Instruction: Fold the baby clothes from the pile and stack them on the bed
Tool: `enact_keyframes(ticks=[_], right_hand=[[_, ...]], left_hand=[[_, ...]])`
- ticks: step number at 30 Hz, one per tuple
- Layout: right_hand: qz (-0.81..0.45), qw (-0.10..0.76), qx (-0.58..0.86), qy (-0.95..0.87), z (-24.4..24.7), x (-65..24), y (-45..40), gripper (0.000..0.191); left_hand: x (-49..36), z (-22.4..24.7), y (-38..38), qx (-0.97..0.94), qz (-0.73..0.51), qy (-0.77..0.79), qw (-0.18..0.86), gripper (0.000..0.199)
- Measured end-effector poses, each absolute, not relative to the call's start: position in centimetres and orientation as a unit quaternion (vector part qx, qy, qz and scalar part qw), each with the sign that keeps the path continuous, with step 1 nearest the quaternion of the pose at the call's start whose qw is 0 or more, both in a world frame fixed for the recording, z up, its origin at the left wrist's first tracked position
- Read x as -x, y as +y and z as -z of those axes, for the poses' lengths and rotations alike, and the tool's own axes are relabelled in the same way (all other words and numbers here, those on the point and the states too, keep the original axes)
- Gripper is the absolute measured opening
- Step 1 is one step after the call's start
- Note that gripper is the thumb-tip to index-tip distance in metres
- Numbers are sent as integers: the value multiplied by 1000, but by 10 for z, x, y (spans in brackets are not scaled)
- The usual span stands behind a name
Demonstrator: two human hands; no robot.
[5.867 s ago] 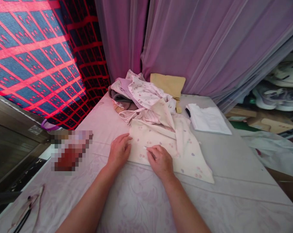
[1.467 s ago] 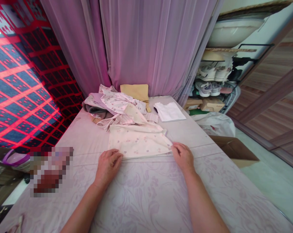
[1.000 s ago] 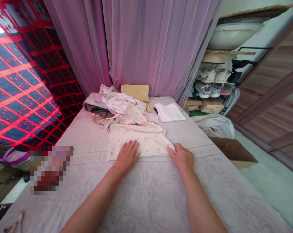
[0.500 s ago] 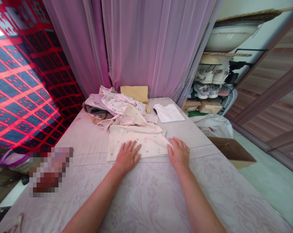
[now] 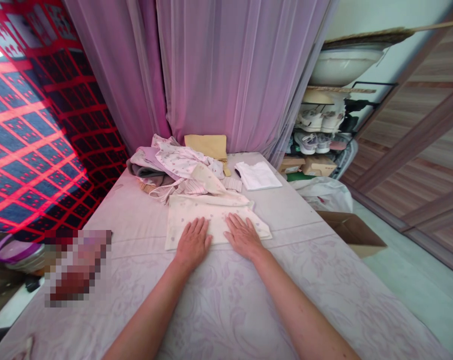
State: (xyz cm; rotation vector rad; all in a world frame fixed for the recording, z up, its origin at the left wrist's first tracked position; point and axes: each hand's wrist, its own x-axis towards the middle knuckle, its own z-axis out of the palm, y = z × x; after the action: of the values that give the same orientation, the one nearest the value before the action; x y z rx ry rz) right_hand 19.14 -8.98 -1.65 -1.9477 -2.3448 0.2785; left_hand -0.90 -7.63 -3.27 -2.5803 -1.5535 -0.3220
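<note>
A cream garment (image 5: 211, 207) with small printed spots lies folded on the bed's patterned sheet. My left hand (image 5: 194, 242) rests flat on its near left part, fingers stretched out. On the near right part lies my right hand (image 5: 243, 236), palm down with its fingers spread a little. Neither hand grips the cloth. The garment's far side runs up against a loose heap of clothes (image 5: 184, 160), and a strip of similar spotted cloth stretches from it into the heap.
A folded white garment (image 5: 258, 175) lies at the back right, a folded yellow cloth (image 5: 207, 146) behind the heap. Lilac curtains (image 5: 226, 65) hang at the far end. Right of the bed are a cardboard box (image 5: 352, 232) and a shoe rack (image 5: 316, 125). A blurred-out patch covers something at left.
My right hand has moved left from the garment's right end onto its middle, and that end now lies uncovered. My left hand has shifted slightly, still flat. The view has turned a little right.
</note>
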Motion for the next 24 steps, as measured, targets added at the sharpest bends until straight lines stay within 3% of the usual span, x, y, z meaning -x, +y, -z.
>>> enact_keyframes(ticks=[7, 10, 14, 24], right_hand=[[-63, 40, 693, -717, 6, -194, -93, 57], [-54, 78, 631, -770, 4, -170, -94, 55], [-85, 67, 562, -820, 9, -152, -97, 55], [-66, 29, 631, -772, 14, -228, -115, 53]], left_hand=[[12, 26, -79, 844, 97, -526, 39, 53], [12, 23, -79, 844, 93, -527, 33, 54], [17, 21, -78, 845, 82, -527, 19, 50], [25, 14, -76, 833, 43, -551, -5, 52]])
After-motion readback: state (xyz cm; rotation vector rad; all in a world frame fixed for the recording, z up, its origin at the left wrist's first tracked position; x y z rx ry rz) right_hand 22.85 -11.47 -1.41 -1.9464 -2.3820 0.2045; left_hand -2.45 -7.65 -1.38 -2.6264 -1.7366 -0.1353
